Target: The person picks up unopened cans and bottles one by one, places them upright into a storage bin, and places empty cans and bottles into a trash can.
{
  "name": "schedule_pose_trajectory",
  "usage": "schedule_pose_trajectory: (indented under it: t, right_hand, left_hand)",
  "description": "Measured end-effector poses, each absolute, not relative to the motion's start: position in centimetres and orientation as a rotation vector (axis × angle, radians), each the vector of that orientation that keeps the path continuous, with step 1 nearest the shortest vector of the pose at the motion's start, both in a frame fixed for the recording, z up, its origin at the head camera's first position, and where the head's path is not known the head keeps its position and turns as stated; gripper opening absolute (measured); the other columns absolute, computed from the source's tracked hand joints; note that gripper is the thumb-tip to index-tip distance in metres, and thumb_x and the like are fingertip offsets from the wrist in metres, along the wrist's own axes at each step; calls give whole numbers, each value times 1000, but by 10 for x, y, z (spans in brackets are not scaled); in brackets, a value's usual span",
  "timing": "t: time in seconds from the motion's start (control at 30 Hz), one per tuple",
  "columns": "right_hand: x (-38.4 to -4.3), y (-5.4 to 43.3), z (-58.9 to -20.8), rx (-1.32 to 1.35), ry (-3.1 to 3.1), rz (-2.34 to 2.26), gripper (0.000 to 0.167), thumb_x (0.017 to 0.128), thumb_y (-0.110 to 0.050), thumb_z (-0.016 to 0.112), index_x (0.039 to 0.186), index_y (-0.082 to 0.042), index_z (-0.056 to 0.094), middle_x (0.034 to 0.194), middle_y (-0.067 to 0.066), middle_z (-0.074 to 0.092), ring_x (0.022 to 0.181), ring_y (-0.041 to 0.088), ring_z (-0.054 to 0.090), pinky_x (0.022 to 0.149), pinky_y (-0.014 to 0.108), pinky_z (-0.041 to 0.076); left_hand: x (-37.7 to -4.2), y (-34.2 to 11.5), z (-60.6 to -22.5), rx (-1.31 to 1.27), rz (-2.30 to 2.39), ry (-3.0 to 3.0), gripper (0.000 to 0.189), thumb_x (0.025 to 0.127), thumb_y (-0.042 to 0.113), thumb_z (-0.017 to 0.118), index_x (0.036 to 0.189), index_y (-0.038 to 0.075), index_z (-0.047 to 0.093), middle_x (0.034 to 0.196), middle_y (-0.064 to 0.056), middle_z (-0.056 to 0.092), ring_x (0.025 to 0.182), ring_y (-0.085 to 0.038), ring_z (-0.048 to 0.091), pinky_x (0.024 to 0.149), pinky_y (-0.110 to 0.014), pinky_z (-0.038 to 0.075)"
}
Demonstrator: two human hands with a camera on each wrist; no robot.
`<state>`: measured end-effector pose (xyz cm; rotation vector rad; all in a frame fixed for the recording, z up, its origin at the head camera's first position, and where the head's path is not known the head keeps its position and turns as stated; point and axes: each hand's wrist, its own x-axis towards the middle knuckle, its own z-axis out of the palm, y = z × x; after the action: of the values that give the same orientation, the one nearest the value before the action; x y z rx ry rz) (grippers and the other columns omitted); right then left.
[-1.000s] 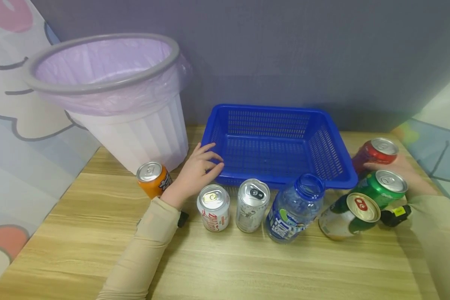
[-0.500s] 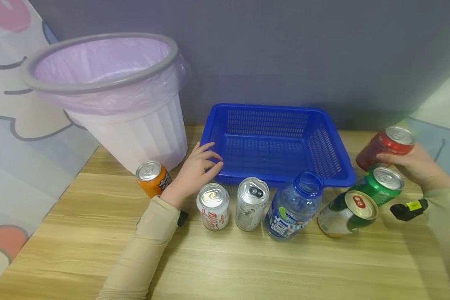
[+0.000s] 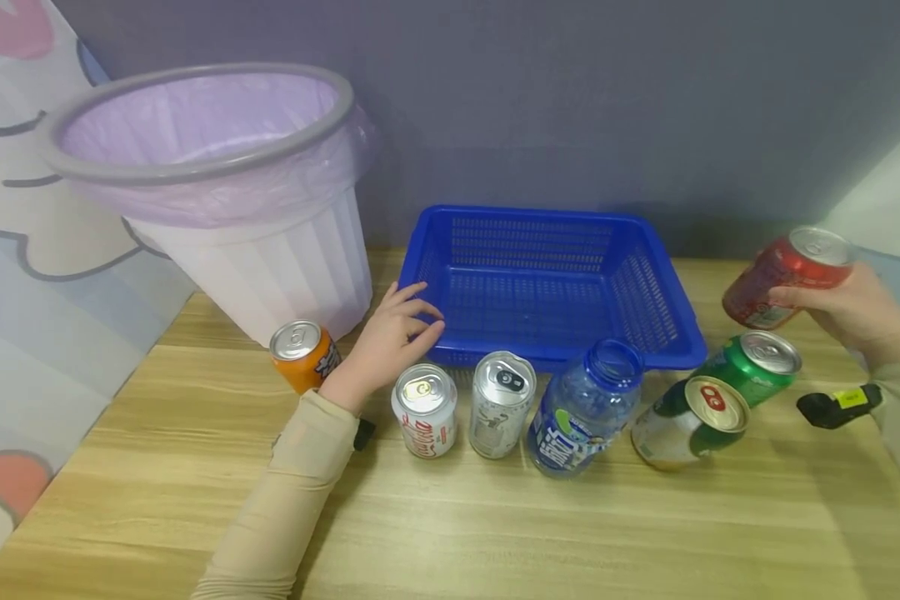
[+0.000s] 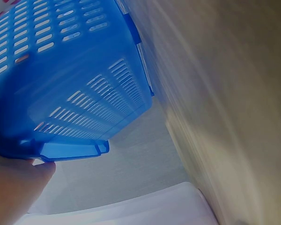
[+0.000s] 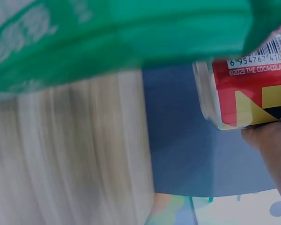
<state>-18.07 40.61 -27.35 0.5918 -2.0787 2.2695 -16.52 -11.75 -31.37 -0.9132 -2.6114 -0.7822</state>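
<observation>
Raised off the table at the far right, a red Coca-Cola can (image 3: 786,279) is gripped in the right hand (image 3: 851,312), thumb across its side. In the right wrist view the red can (image 5: 253,93) shows its barcode, and a blurred green can (image 5: 131,37) fills the top. My left hand (image 3: 390,337) rests with relaxed fingers at the left rim of the blue basket (image 3: 532,360); the left wrist view has part of the hand (image 4: 18,187) against the blue basket (image 4: 75,75). The green can (image 3: 753,367) stands just below the right hand.
Along the basket's front stand a white Coca-Cola can (image 3: 424,412), a silver can (image 3: 502,404), a blue plastic bottle (image 3: 587,408) and a white-green can (image 3: 690,421). An orange can (image 3: 304,357) stands left, by a lined white bin (image 3: 262,258). A grey wall (image 3: 570,100) rises behind.
The right hand has lifted the red can from behind the green can and carried it up and to the right. The left hand stays at the basket rim.
</observation>
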Motion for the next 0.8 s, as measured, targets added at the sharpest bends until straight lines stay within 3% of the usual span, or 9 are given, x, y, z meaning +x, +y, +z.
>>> schedule_pose_trajectory:
  t: [0.17,0.6,0.8]
  right_hand:
    - [-181,397,-265,741,-2026,2294,51,79,30,45,123,5,51,114,11,66,102,15,65,83,20,52]
    - [-182,384,-243,697,-2145,2177,53,79,28,48,124,2,50,115,6,64,103,10,64,82,16,50]
    - [-187,373,-233,750,-2095,2219,53,76,31,46,122,4,52,113,9,66,102,14,65,82,19,52]
  left_hand:
    - [-165,-118,-314,-908,-784,-2611,38,94,20,54,67,2,73,102,-9,69,134,-35,39,115,-57,10]
    - [-166,-119,-316,-902,-792,-2612,38,95,20,53,66,3,72,103,-9,69,134,-35,39,116,-56,9]
    - [-165,-120,-316,-895,-796,-2615,38,95,21,54,67,3,73,103,-9,69,135,-34,38,116,-56,9]
